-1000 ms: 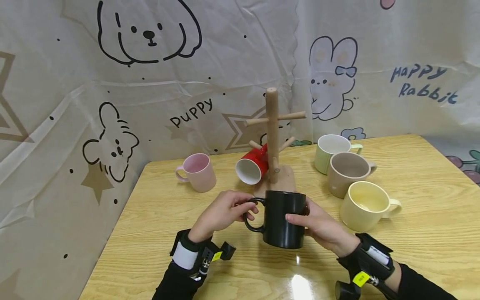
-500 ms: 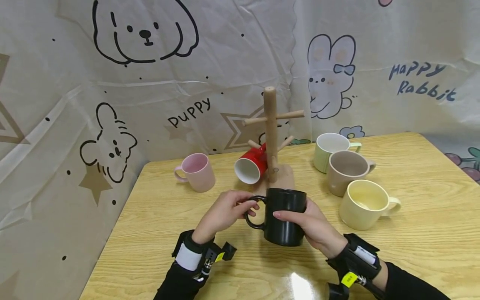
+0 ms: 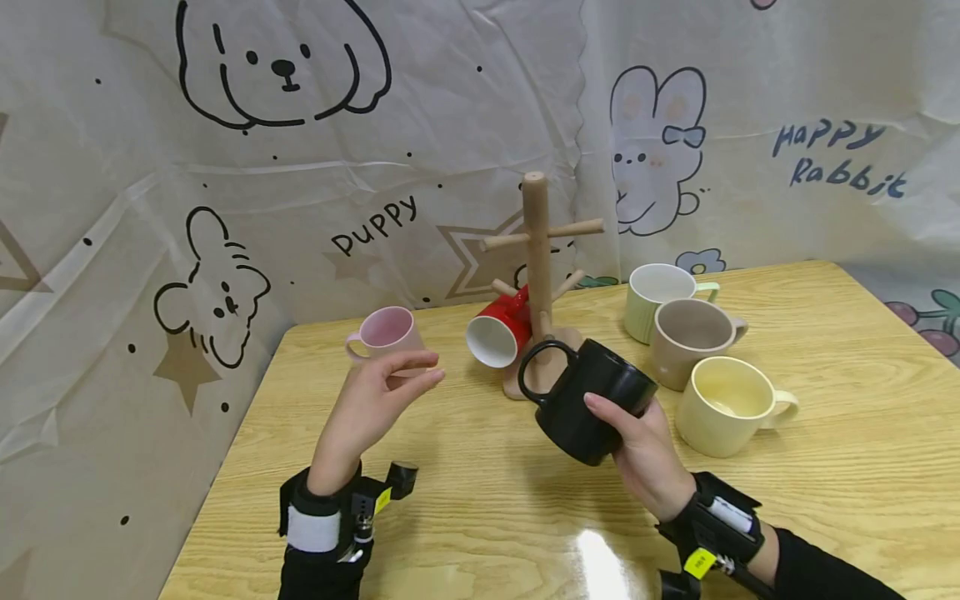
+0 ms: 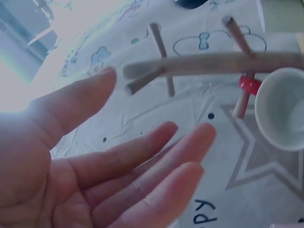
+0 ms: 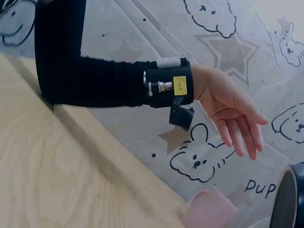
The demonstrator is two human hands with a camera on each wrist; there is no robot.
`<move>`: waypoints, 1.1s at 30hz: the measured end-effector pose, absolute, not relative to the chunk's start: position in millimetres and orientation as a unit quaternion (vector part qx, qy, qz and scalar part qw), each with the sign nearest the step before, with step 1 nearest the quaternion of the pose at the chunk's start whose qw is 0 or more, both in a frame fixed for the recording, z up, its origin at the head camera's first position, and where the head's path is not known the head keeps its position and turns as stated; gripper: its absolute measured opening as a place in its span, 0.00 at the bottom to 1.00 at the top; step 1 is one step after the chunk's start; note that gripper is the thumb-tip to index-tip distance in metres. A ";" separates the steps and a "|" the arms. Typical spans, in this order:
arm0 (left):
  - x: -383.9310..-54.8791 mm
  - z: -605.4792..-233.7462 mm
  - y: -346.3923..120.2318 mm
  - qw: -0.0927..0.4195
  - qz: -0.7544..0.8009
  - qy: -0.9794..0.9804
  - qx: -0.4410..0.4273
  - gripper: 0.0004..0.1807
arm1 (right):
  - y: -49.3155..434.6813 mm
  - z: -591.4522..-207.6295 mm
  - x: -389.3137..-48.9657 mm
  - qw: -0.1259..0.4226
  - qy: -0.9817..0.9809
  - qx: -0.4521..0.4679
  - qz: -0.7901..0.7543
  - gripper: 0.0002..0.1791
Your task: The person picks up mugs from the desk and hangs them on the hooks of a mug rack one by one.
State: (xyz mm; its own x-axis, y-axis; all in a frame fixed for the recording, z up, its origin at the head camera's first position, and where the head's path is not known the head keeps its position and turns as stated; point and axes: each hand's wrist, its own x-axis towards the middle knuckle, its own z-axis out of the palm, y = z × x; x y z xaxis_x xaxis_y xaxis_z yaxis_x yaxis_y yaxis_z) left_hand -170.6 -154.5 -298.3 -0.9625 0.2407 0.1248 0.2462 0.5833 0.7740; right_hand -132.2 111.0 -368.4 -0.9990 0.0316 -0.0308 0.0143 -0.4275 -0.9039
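Note:
My right hand grips a black mug around its body, thumb along the near side. The mug is held above the table, tilted, its handle pointing up and left. My left hand is in the air left of the mug, holding nothing; the left wrist view shows its fingers spread and loosely extended. Behind the black mug stands a wooden mug tree. A red mug hangs by its handle on a lower peg, its white inside facing me. In the right wrist view only part of the black mug shows.
Behind my left hand stands a pink mug, partly covered by it. On the right, a pale green mug, a taupe mug and a yellow mug stand close together. A printed cloth hangs behind the table.
My left hand has let go of the black mug's handle and moved left and up. My right hand has tilted the mug, so its handle has risen.

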 end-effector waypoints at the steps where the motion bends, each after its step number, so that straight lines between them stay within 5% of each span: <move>1: -170.9 -297.7 -157.1 0.002 -0.433 -0.891 -0.138 0.26 | 110.3 -369.6 -133.5 0.009 -0.532 -0.025 0.846 0.23; 11: -169.5 -296.3 -159.3 -0.001 -0.408 -0.903 -0.138 0.26 | 102.7 -380.4 -159.2 0.037 -0.500 -0.061 0.863 0.24; 21: -169.1 -294.9 -159.7 -0.003 -0.401 -0.904 -0.147 0.24 | 113.7 -461.0 -206.0 0.080 -0.475 -0.022 0.876 0.31; 33: -169.2 -296.6 -157.6 -0.004 -0.401 -0.902 -0.157 0.23 | 97.8 -438.7 -204.5 0.062 -0.486 -0.071 0.869 0.38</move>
